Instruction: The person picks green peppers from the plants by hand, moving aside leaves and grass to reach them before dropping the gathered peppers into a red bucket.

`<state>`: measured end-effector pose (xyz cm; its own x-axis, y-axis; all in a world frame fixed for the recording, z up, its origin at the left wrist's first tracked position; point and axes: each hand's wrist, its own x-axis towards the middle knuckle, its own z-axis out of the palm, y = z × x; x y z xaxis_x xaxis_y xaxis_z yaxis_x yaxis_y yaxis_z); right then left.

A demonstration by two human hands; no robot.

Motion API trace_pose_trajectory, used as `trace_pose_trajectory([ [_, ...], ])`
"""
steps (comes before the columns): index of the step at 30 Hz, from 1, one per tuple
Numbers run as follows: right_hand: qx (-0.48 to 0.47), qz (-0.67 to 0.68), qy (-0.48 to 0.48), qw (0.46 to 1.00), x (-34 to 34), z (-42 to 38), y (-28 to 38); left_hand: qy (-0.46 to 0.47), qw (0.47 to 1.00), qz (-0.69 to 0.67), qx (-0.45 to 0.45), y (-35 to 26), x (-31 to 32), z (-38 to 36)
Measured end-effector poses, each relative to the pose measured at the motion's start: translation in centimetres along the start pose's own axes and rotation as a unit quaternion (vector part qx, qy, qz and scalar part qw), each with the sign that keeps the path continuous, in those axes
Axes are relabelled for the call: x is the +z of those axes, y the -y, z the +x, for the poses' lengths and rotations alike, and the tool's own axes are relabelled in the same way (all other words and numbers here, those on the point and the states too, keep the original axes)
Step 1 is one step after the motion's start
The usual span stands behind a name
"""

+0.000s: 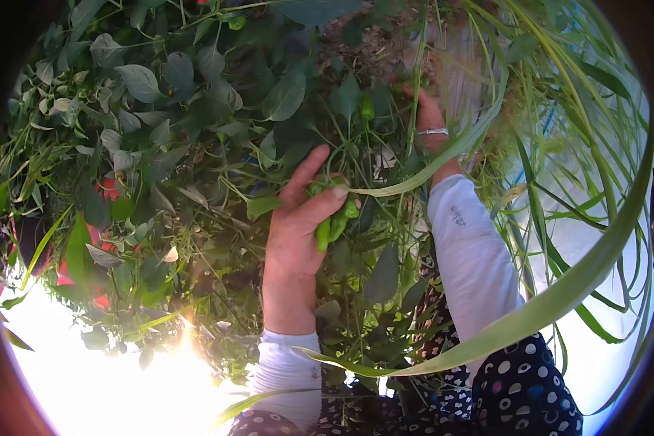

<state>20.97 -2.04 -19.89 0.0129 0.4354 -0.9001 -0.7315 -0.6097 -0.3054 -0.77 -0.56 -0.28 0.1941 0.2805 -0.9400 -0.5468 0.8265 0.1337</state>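
Note:
My left hand (298, 214) is closed around several small green peppers (334, 224), with the thumb laid over them and their tips hanging below. Its index finger points up among the stems. Farther off and to the right, my right hand (429, 120) reaches into the foliage of the pepper plant (283, 94). Leaves and shade hide most of its fingers, so its grip does not show. Between the hands, one green pepper (368, 107) hangs on the plant. A bracelet (434, 131) circles the right wrist.
A long grass blade (530, 323) arches across my right sleeve (472, 240). Tall grass (559, 145) stands on the right before pale sheeting (596, 291). Red patches (105, 190) show through leaves at left. Glare whitens the lower left.

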Motion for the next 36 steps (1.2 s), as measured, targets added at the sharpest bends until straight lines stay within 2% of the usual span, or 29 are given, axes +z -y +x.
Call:
trace_pose_trajectory([
  [1,-0.043,0.017,0.004,0.999,-0.2,0.3,-0.1,0.008,1.0,0.001,0.006,-0.1,0.1,0.0],
  [5,-0.07,0.072,0.002,0.995,-1.5,0.6,-1.1,-0.008,0.998,-0.057,-0.008,-0.6,0.4,-0.1],
  [7,-0.172,-0.081,-0.056,0.98,-1.8,-1.0,-2.1,-0.005,0.997,-0.071,-0.009,0.4,-0.1,0.0],
  [8,-0.128,0.054,0.033,0.99,-1.0,-2.3,-0.2,-0.002,0.997,-0.078,-0.009,0.6,-0.3,0.0],
  [9,-0.126,0.053,0.035,0.99,-1.2,-3.4,-0.2,-0.003,0.997,-0.081,-0.008,0.5,0.1,-0.2],
  [11,-0.056,0.009,-0.167,0.984,-2.9,-5.2,1.1,-0.046,0.994,-0.101,-0.02,-0.3,1.2,-1.0],
  [12,-0.058,0.005,-0.165,0.985,-3.7,-6.4,1.9,-0.005,1.0,0.002,0.008,0.6,0.2,-0.4],
  [14,-0.02,-0.061,-0.022,0.998,-5.2,-9.2,3.1,-0.002,0.997,0.069,0.018,0.4,0.0,-0.3],
  [15,-0.02,-0.065,-0.021,0.997,-5.1,-10.5,4.1,0.0,0.993,0.113,0.031,0.4,0.0,-0.3],
  [16,-0.032,-0.138,-0.077,0.987,-4.3,-11.8,5.5,-0.001,0.994,0.109,0.033,0.6,-0.1,-0.4],
  [17,-0.043,-0.209,-0.131,0.968,-3.2,-12.9,6.7,0.013,0.984,0.171,0.054,0.9,-0.3,-0.4],
  [18,-0.044,-0.212,-0.129,0.968,-2.0,-13.7,7.6,0.028,0.97,0.232,0.074,1.0,-0.4,-0.4],
  [20,-0.125,-0.389,-0.124,0.904,0.4,-15.2,9.5,0.035,0.956,0.279,0.077,0.4,0.0,-0.8],
  [21,-0.128,-0.392,-0.124,0.903,2.4,-16.0,10.4,0.042,0.94,0.328,0.078,0.2,0.3,-1.0],
  [22,-0.133,-0.36,-0.073,0.92,5.0,-16.6,10.8,0.045,0.941,0.326,0.082,0.0,0.4,-1.1],
  [23,-0.141,-0.326,-0.019,0.935,7.5,-17.0,11.2,0.096,0.951,0.282,0.088,-0.3,0.4,-1.2],
  [24,-0.15,-0.325,-0.012,0.934,9.7,-17.2,11.6,0.147,0.955,0.24,0.097,-0.8,0.3,-1.2],
  [25,-0.117,-0.255,0.094,0.955,11.8,-17.5,12.0,0.148,0.953,0.243,0.106,-1.3,0.2,-1.5],
  [26,-0.082,-0.182,0.198,0.96,13.5,-17.8,12.1,0.182,0.965,0.173,0.071,-1.8,0.0,-1.8],
  [27,-0.091,-0.179,0.205,0.958,14.9,-17.4,12.2,0.218,0.97,0.105,0.037,-2.2,0.0,-2.1],
  [29,-0.127,-0.331,0.214,0.91,17.7,-15.4,12.1,0.233,0.966,0.091,0.064,-2.5,-0.7,-2.4],
  [32,-0.153,-0.299,0.287,0.897,24.3,-12.2,10.5,0.265,0.958,0.067,0.084,-3.7,-1.3,-3.2],
  [33,-0.147,-0.324,0.288,0.889,26.6,-11.6,9.8,0.268,0.959,0.044,0.082,-4.4,-1.4,-3.9],
  [34,-0.148,-0.316,0.287,0.892,28.6,-10.8,8.4,0.279,0.954,0.015,0.114,-4.8,-1.5,-4.5],
  [36,-0.162,-0.416,0.305,0.841,31.9,-9.1,6.5,0.295,0.937,-0.049,0.178,-5.8,-1.2,-5.2],
])
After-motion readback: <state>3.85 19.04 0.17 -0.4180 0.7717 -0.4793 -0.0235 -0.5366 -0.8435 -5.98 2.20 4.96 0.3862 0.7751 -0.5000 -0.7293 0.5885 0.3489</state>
